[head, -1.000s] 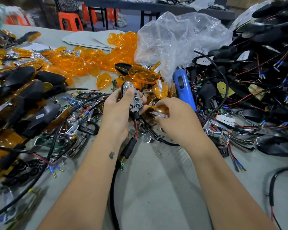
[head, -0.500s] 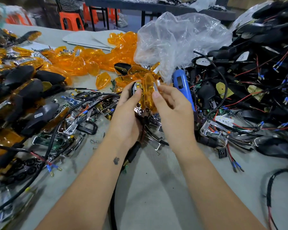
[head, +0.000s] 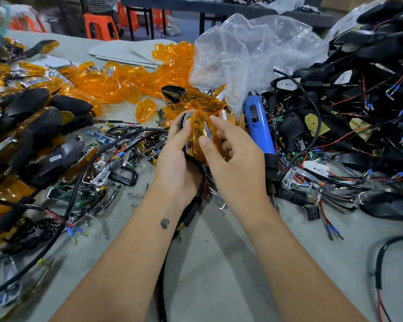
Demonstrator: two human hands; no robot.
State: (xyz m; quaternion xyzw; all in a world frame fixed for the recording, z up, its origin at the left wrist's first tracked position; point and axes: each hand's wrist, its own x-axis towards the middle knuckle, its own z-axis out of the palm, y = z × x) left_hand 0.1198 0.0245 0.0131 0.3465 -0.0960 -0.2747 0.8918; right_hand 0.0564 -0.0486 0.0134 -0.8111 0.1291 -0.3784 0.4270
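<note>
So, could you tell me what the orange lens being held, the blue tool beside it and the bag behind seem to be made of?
The orange lens looks like hard transparent plastic: glossy, tinted, parts show through. The blue tool seems opaque moulded plastic with a soft sheen. The bag is thin clear film, probably plastic: crinkled, with white glints.

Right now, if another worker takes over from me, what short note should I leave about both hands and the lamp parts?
Left hand grips the lamp body.
Right hand pinches the orange lens against that body.
Done: the lens is laid on the body; whether it has clicked in cannot be seen.
To do: press it home, then probably screw it with the blue screwdriver lying right of the hands; loose screws lie on the table.
</note>
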